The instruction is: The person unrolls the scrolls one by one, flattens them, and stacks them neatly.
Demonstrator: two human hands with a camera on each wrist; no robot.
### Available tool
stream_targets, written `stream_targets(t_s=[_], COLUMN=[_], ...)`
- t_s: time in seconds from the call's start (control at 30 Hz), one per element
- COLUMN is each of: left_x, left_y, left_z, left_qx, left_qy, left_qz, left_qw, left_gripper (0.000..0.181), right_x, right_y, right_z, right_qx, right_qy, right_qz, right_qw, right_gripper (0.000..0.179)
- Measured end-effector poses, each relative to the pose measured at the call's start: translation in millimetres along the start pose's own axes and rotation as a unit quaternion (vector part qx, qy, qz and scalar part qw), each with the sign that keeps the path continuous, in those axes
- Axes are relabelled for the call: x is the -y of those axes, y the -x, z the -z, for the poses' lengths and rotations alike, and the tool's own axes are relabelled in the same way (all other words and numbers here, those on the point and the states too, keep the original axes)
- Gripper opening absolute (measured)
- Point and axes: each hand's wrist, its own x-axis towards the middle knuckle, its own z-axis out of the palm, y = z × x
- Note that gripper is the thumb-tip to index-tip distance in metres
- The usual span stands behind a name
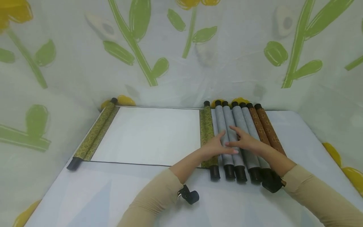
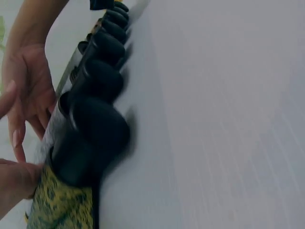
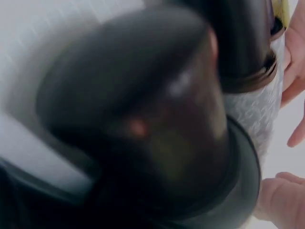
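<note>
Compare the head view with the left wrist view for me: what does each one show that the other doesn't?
Only the head view shows the white sheet, the far-left patterned roll and the beige sleeves.

Only the left wrist view shows the palm of the right hand.

Both share that hand, part of the left hand, black end caps and the nearer green-yellow roll.

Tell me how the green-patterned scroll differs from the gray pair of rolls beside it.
The green-patterned scroll lies spread open; the gray pair lies with its rolls side by side. The green-patterned scroll's rolls are yellowish green, the gray pair's pale gray. The green-patterned scroll spans far wider than the gray pair. Both have black end caps.
</note>
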Motion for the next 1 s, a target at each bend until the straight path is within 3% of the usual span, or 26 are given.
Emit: stream_targets(t_s=[0.1,0.23,0.33,0.5,0.67,0.9,1.0], left_x=[0.8,1.6,0.8,-3.5,-8.2,-14.7,-16.3], left_y=[-7.9,-16.4,-20.0,-21.7,-22.1,-22.3,-21.6], left_z=[-10.6,-22.5,-28.0,-29.6,-27.2,-18.8,-18.6], left_qx=[-0.033,-0.073,-0.082,-0.084,-0.073,-0.096,-0.099], left_qy=[-0.006,-0.078,-0.124,-0.149,-0.157,-0.172,-0.150], left_qz=[0.013,0.033,0.041,0.032,0.028,0.032,0.027], left_qw=[0.9994,0.9938,0.9880,0.9848,0.9845,0.9799,0.9834], left_gripper=[0.095,0.097,0.100,0.101,0.104,0.104,0.103], right_x=[1,5,8,10,10,7,4], right_y=[-3.0,-6.1,-8.3,-8.1,-6.3,-5.5,-4.4], right_z=[5,9,10,11,12,2,-1], right_qx=[0.019,0.038,0.043,0.044,0.016,-0.044,-0.061], right_qy=[-0.038,-0.059,-0.048,-0.048,-0.065,-0.057,-0.088], right_qz=[-0.019,-0.033,-0.038,-0.053,-0.059,-0.012,0.001], right_qw=[0.9989,0.9970,0.9972,0.9965,0.9960,0.9973,0.9942], right_gripper=[0.094,0.096,0.096,0.096,0.095,0.085,0.083])
